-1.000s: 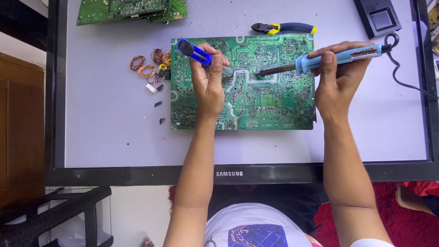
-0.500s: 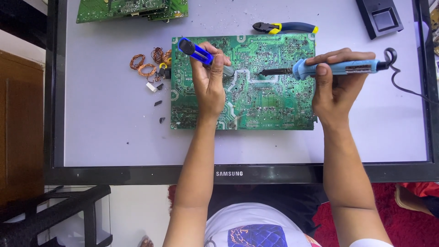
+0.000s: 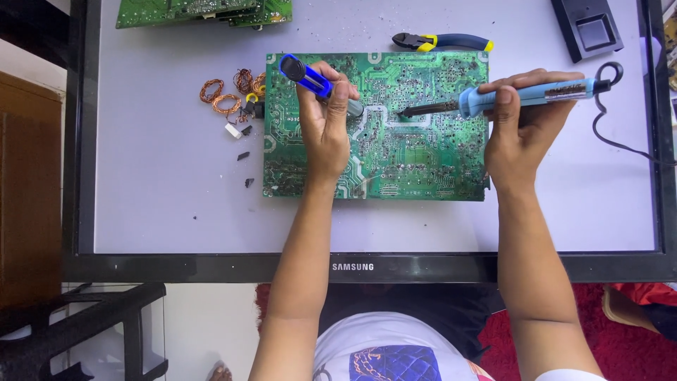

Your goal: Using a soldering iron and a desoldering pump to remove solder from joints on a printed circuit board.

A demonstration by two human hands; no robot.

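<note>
Circuit board (image 3: 416,152) lay flat beneath both hands. Right hand (image 3: 518,134) gripped a blue soldering iron (image 3: 525,95), tip on the board; left hand (image 3: 328,127) clasped a blue desoldering pump (image 3: 310,76) just beside it.

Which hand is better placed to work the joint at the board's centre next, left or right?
Right, probably. The right hand holds the soldering iron with its tip already at mid-board on the green circuit board. The left hand holds the blue desoldering pump further left.
</note>
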